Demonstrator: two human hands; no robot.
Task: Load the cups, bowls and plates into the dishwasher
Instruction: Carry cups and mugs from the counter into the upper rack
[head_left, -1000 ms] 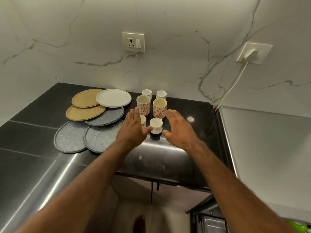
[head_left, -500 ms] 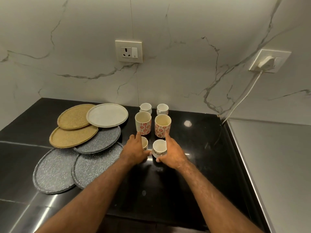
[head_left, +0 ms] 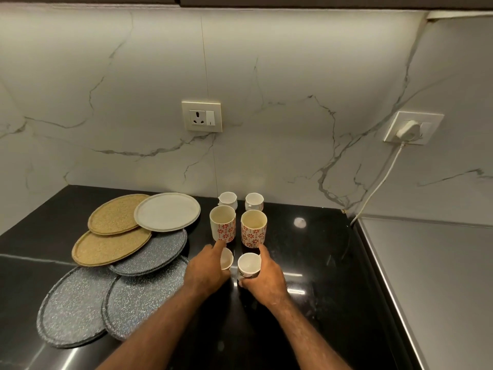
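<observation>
Several cups stand in pairs on the black counter (head_left: 314, 289). My left hand (head_left: 206, 271) grips the near-left small white cup (head_left: 226, 259), mostly hidden by my fingers. My right hand (head_left: 264, 276) grips the near-right small white cup (head_left: 249, 264). Behind them stand two taller red-flowered cups (head_left: 222, 227) (head_left: 253, 232), and two small white cups (head_left: 227, 199) (head_left: 254, 201) by the wall. To the left lie overlapping plates: a white plate (head_left: 167, 211), two tan plates (head_left: 116, 217) (head_left: 110, 247) and three speckled grey plates (head_left: 157, 252) (head_left: 73, 305) (head_left: 138, 297).
A marble wall rises behind the counter, with a socket (head_left: 202, 116) in the middle and a plugged-in white adapter (head_left: 406, 128) at right, its cable (head_left: 376, 188) running down to the counter corner. A grey steel surface (head_left: 437, 284) adjoins the counter on the right.
Both hands reached forward from hovering open and closed round the two nearest small cups. The camera view tilted up toward the wall.
</observation>
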